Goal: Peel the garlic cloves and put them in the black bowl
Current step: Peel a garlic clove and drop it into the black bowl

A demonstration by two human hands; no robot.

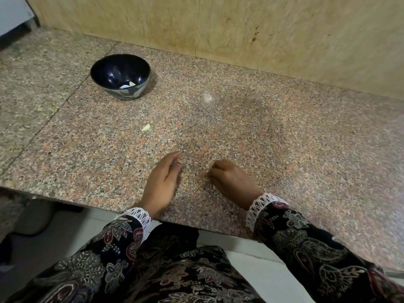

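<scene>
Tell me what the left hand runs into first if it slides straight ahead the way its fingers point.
Probably nothing soon: the left hand points up and slightly right over bare granite counter. The loose garlic clove and black bowl lie left of that line; the wall panel comes first, though depth is unclear.

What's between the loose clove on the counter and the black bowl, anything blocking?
Nothing visible. The garlic clove lies alone on the granite counter, with bare stone from it to the black bowl. The left hand also has open counter up to the clove.
</scene>
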